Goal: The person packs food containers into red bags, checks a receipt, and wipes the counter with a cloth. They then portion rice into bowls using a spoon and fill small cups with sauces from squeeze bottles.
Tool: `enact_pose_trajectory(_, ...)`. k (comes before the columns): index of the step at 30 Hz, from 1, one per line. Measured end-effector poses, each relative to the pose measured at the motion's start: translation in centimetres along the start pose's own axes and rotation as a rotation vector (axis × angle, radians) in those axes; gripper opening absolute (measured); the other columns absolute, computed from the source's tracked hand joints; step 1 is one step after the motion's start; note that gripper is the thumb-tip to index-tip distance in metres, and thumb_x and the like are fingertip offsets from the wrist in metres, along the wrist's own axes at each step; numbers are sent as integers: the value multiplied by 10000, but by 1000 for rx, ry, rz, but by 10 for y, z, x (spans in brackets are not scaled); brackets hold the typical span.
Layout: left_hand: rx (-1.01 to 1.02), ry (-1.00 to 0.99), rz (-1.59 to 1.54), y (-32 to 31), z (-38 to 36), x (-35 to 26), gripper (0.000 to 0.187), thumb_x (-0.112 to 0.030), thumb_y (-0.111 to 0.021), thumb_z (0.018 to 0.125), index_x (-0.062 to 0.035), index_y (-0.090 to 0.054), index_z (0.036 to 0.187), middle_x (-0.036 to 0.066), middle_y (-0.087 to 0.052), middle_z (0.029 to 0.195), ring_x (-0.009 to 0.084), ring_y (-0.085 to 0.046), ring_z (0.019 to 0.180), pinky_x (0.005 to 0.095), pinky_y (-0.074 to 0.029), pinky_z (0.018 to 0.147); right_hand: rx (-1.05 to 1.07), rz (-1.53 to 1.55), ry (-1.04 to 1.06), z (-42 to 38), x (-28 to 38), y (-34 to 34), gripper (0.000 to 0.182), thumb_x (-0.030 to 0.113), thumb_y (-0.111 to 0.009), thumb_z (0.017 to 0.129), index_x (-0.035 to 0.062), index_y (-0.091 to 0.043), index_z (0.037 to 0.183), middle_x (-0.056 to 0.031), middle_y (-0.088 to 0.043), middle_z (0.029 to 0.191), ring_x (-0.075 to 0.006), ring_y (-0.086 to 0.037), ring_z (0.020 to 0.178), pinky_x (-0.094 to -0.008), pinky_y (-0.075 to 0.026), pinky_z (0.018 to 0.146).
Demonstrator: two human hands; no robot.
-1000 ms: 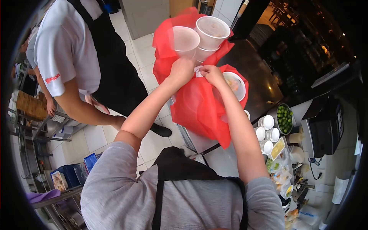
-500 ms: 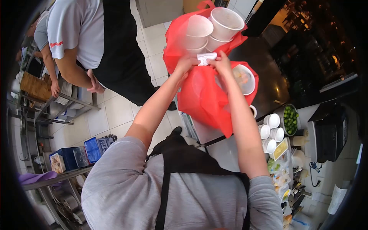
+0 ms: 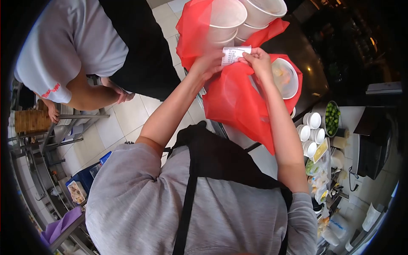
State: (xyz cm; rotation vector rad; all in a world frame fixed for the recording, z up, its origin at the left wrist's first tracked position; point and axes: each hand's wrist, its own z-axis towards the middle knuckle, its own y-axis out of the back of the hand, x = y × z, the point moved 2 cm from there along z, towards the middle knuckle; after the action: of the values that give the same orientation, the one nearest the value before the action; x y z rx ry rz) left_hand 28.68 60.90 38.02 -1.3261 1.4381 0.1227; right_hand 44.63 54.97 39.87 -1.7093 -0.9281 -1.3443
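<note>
Receipt slip [image 3: 235, 54] pinched between left hand [image 3: 209, 64] and right hand [image 3: 259, 63], both grips closed on it, held just above red bag [image 3: 238, 102] on dark worktop [image 3: 297, 51]; fixing slip to bag seems underway, calling for steady pinch.

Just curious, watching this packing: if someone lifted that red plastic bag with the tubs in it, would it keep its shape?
Probably not. The red bag looks thin and creased, so it would likely sag around the lidded container. The white tubs stacked above might tip. The paper slip, pinched between the left hand and right hand, looks floppy.

red bags [image 3: 238, 102] on dark counter [image 3: 304, 63]
</note>
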Motion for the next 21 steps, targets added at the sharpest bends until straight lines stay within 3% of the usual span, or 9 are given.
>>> enact_pose_trajectory(4, -34, -57, -49, -1, 7, 8, 242, -106, -520, 800, 32, -516, 998, 137, -577, 1003, 216, -573, 925, 317, -472, 811, 22, -124, 99, -3, -5, 5, 87, -14, -578, 773, -38, -498, 796, -86, -573, 670, -139, -606, 612, -199, -470, 528)
enact_pose_trajectory(9, -61, -97, -34, -13, 7, 6, 242, -102, -470, 818, 58, -504, 997, 157, -564, 1004, 234, -563, 942, 337, -468, 829, 22, -185, 165, 0, -12, 8, 82, -10, -589, 762, -19, -512, 786, -73, -580, 643, -112, -580, 584, -207, -416, 508)
enact_pose_trajectory(15, 8, -162, -84, -5, 7, 10, 263, -133, -450, 827, 76, -500, 977, 182, -551, 1002, 252, -559, 937, 358, -453, 861, 9, -25, 24, -8, -2, 5, 82, -19, -569, 775, -38, -508, 826, -109, -597, 696, -132, -595, 609, -207, -465, 561)
enact_pose_trajectory(18, 33, -143, -86, -1, 11, 12, 283, -149, -466, 821, 81, -502, 981, 182, -553, 993, 251, -558, 936, 357, -452, 864, 57, -81, 2, -7, -2, 8, 91, -6, -563, 802, -26, -495, 858, -119, -608, 777, -161, -626, 710, -206, -502, 642)
enact_pose_trajectory(21, 11, -133, -81, -1, 11, 14, 282, -159, -489, 810, 77, -509, 965, 177, -556, 983, 248, -559, 930, 353, -452, 863, 76, -106, 17, -5, -3, 8, 85, -5, -561, 802, -23, -494, 851, -113, -606, 768, -158, -627, 710, -205, -502, 644)
